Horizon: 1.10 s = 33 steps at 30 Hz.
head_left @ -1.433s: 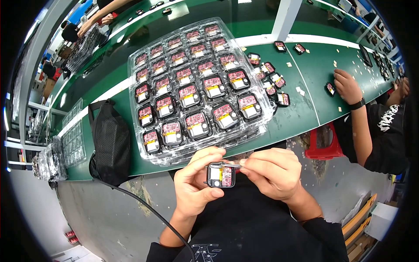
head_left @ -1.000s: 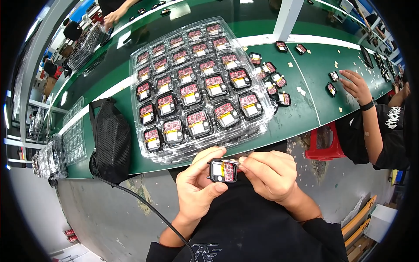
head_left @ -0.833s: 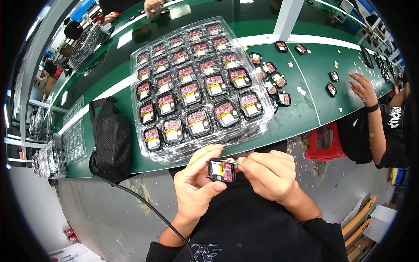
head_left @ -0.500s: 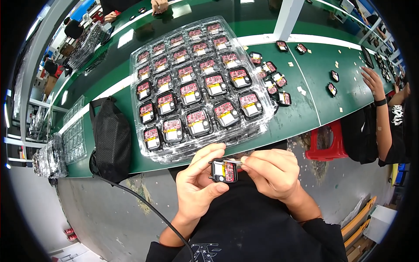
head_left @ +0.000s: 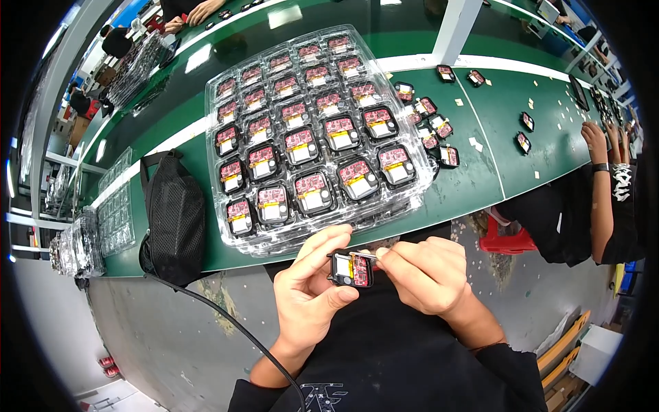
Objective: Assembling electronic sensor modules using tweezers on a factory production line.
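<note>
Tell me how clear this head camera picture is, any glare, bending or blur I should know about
Head view: strong fisheye bending, so the green table edge and its white stripe curve, and the corners are black. Overhead lights leave white glare on the clear plastic tray and the tabletop. The left hand, right hand and the small module between them are sharp; people near the rim look squeezed and soft.

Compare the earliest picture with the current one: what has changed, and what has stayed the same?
The co-worker's hand has moved farther right along the green table. The left hand still holds the small module, the right hand still works at it, and the clear tray has not moved.
</note>
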Tool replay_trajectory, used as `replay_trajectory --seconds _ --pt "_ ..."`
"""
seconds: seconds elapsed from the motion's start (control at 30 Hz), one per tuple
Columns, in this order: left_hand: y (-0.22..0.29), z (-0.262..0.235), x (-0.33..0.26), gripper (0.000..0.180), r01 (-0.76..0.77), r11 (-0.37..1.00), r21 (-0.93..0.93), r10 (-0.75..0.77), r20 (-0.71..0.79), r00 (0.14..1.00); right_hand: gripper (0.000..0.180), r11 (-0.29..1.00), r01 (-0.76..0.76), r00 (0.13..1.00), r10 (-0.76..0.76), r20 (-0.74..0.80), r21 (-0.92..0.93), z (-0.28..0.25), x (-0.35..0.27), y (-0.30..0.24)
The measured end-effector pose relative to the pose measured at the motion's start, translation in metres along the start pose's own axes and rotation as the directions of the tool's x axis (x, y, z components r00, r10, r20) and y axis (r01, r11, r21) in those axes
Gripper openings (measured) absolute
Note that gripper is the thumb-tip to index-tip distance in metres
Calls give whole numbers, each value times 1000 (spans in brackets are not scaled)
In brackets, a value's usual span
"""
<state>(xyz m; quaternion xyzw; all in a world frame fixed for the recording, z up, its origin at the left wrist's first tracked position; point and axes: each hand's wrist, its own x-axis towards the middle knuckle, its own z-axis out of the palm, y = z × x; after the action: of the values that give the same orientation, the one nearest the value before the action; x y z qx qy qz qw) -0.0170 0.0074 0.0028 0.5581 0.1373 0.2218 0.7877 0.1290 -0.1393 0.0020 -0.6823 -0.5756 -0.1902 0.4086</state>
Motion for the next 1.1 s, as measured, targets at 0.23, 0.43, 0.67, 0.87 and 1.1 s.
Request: replay_trajectory --seconds 0.23,0.43,0.67,0.87,1.1 --pt "10 -5 8 63 62 998 -20 -60 79 995 24 992 101 995 -100 15 -73 -4 6 5" --pt "7 0 4 62 34 998 -55 -33 32 999 26 999 50 999 -50 -5 -11 2 0 1" --pt "5 0 2 61 81 995 -56 -80 21 997 25 996 37 995 -44 88 79 -4 2 9" --pt "8 -2 1 60 50 999 -17 -48 64 997 23 997 11 998 -15 57 71 -5 1 5" --pt "3 0 0 60 48 998 -50 -46 29 999 25 999 29 999 -31 44 38 -5 -2 1"
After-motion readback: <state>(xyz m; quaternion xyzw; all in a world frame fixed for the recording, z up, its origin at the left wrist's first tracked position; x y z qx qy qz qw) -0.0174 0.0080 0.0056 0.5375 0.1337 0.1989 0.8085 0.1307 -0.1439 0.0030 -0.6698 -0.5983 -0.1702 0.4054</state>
